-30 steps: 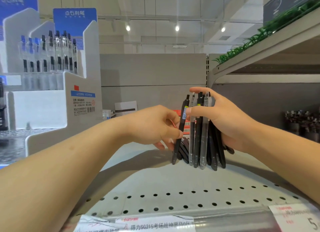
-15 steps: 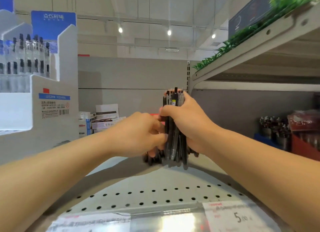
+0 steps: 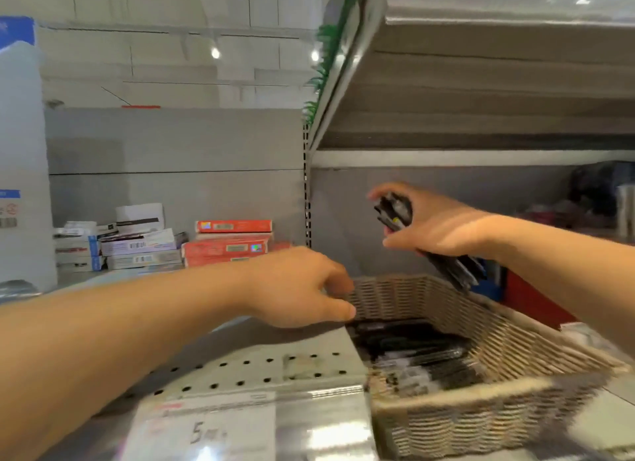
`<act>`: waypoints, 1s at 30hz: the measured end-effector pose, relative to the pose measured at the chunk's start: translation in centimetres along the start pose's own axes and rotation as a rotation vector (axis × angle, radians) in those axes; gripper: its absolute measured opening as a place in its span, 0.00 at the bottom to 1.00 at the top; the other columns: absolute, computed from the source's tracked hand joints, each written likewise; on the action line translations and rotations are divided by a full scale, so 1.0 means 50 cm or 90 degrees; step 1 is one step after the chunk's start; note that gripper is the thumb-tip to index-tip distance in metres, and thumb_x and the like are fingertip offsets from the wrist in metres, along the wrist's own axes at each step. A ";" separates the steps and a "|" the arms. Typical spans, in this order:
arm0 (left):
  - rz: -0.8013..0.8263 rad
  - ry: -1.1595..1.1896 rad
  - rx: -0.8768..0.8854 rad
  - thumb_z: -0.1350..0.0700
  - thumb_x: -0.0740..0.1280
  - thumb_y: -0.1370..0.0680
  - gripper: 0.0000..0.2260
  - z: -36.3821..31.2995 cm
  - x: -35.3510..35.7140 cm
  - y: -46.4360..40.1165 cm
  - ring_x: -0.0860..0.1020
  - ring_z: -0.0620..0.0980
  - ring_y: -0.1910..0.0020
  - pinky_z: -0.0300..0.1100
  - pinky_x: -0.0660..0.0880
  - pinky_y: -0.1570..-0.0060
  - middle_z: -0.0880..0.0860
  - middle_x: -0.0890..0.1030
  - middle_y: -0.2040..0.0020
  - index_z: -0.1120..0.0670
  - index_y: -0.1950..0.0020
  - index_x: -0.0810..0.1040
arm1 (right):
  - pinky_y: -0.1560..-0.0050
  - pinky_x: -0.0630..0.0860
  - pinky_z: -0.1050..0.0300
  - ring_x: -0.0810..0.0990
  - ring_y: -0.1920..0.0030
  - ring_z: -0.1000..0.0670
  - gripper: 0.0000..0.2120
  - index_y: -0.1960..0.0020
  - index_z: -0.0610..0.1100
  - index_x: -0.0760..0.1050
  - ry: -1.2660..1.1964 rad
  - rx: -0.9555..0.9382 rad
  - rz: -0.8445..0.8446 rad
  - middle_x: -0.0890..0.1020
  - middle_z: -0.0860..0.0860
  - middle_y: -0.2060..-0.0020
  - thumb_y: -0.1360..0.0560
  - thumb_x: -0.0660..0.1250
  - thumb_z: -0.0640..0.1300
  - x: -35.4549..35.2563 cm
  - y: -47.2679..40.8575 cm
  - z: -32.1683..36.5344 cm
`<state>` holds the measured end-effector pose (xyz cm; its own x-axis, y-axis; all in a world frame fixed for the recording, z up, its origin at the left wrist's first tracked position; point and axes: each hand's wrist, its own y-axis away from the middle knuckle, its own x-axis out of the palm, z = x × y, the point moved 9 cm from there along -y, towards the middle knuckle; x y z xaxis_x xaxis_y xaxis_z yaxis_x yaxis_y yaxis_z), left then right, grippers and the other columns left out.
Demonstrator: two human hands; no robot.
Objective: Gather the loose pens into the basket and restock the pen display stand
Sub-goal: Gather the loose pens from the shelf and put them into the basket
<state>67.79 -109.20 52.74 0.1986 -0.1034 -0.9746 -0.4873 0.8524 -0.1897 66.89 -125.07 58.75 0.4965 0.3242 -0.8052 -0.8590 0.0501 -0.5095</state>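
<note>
Pens in hand: bundle of black pens (image 3: 395, 210) sits in your right hand (image 3: 436, 223), fingers and thumb wrapped round the middle, so it's clamped on them. Tips poke out above your fingers and the other ends stick out below your palm, tilted down toward the right.
Where that is: your right hand hangs in the air over the far right corner of the wicker basket (image 3: 536, 350), not touching it as far as I can see.
Pens in basket: there's a dark pile of pens (image 3: 417, 354) lying flat on the basket floor. It's blurry, so no counting them.
Left hand: your left hand (image 3: 302, 285) is at the basket's far left corner, fingers loosely curled and holding nothing. Fingertips are right by the rim, and I can't tell if they actually touch it.
Basket spot: it sits at the front of the perforated shelf (image 3: 261, 368), just right of the price tag (image 3: 206, 429) reading 5.
Display stand: only the white side panel of the pen display stand (image 3: 20, 172) shows at the far left edge, well away from both hands.
Back of shelf: red boxes (image 3: 226, 244) and white boxes (image 3: 130, 244) are stacked against the grey back panel, left of the basket.
</note>
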 end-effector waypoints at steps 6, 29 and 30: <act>0.261 -0.031 -0.078 0.40 0.69 0.23 0.16 -0.040 0.104 -0.121 0.79 0.53 0.49 0.41 0.76 0.50 0.51 0.83 0.49 0.51 0.47 0.82 | 0.51 0.71 0.66 0.76 0.48 0.61 0.33 0.32 0.67 0.64 0.073 -0.087 0.254 0.75 0.66 0.45 0.31 0.76 0.52 0.117 0.015 -0.101; 0.298 0.057 -0.160 0.55 0.66 0.19 0.12 -0.010 0.175 -0.174 0.80 0.48 0.42 0.36 0.72 0.47 0.50 0.83 0.42 0.53 0.36 0.80 | 0.40 0.70 0.56 0.74 0.39 0.52 0.44 0.19 0.56 0.56 0.184 -0.154 0.533 0.74 0.50 0.30 0.28 0.78 0.47 0.323 -0.019 -0.151; 0.288 0.062 -0.156 0.56 0.67 0.19 0.12 -0.011 0.172 -0.174 0.80 0.50 0.40 0.36 0.72 0.47 0.51 0.83 0.41 0.53 0.36 0.80 | 0.40 0.69 0.57 0.75 0.37 0.51 0.45 0.19 0.56 0.56 0.164 -0.134 0.557 0.75 0.50 0.30 0.27 0.78 0.47 0.319 -0.014 -0.158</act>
<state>73.26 -117.81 45.93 -0.1529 0.1902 -0.9698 -0.6934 0.6785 0.2424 76.40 -127.38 43.86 -0.2818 -0.0551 -0.9579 -0.9126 -0.2928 0.2853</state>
